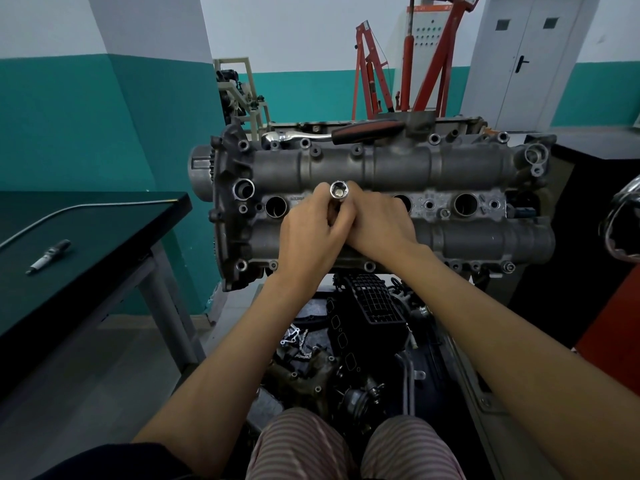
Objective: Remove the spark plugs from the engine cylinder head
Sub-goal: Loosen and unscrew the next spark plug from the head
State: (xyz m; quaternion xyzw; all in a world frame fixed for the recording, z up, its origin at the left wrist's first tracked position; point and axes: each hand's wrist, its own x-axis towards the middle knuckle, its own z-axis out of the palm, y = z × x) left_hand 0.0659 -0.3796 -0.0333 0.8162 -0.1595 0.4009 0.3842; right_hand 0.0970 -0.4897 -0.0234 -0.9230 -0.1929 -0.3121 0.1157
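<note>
no writing is reading clearly on the grey cylinder head — only blurred stamping beside the plug wells. both hands are gripping an upright silver socket over the second well from the left: left hand and right hand curled round it. one spark plug is lying on the dark table at left — a ratchet is resting on the far edge.

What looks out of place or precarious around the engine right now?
The ratchet lies loose along the far edge of the cylinder head, detached from the socket both hands grip; it could slide off. Otherwise nothing stands out.
</note>
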